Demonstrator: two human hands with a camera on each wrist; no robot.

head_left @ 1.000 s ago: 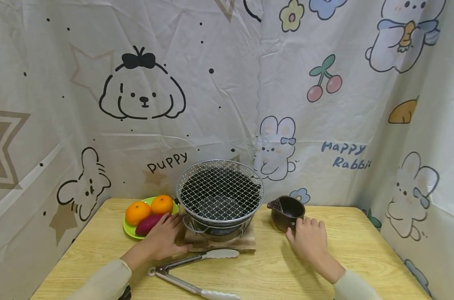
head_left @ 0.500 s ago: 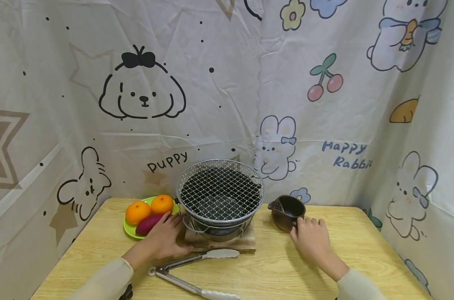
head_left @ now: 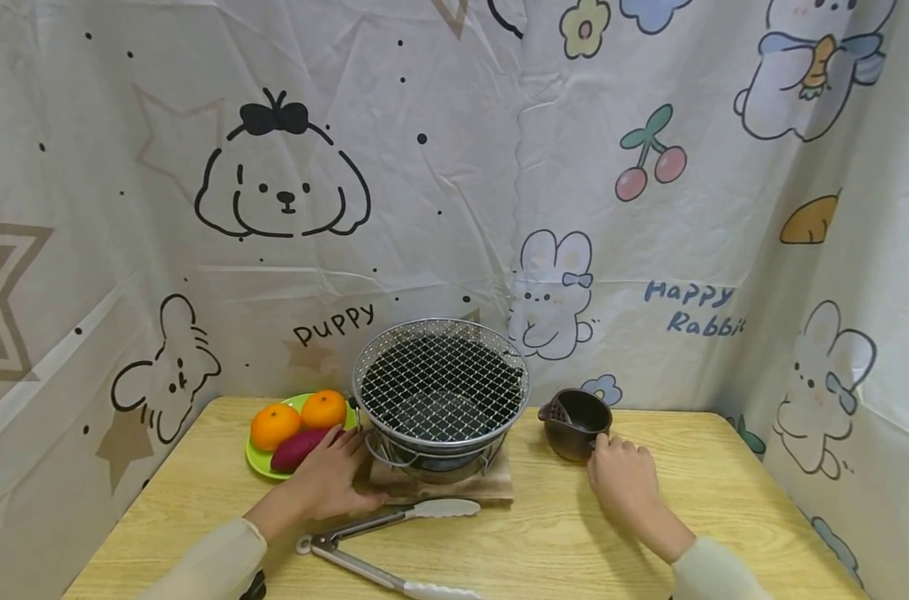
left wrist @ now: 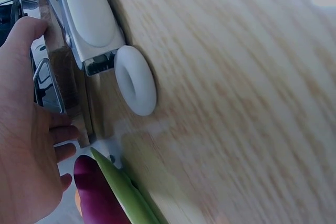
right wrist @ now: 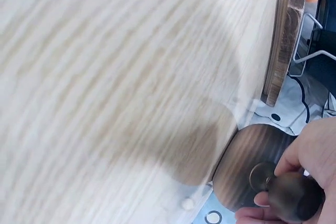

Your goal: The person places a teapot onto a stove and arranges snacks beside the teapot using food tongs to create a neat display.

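Pitcher [head_left: 562, 443], dark brown, stands upright on a light wood-grain table [head_left: 566, 542], its perforated spout turned toward a round grill [head_left: 441, 392]. A person's right hand [head_left: 625, 477] grips the pitcher by its round-ended handle [right wrist: 296, 195], fingers and thumb curled about it. Well apart from it, the left hand [head_left: 330, 479] holds nothing, its fingers extended and thumb spread at the near left corner of a wooden board [head_left: 461, 492]; whether skin meets wood is hard to tell. The grill sits on that board, topped with wire mesh. Just in front, white-tipped tongs [head_left: 360, 568] lie spread in a V. Near the left hand, a lime-green plate [head_left: 255, 460] bears two oranges [head_left: 276, 427] and a purple, sweet potato-shaped item [head_left: 298, 451]. Behind hangs a pale curtain [head_left: 439, 258] printed with a puppy, rabbits, cherries and the words "Happy Rabbit."
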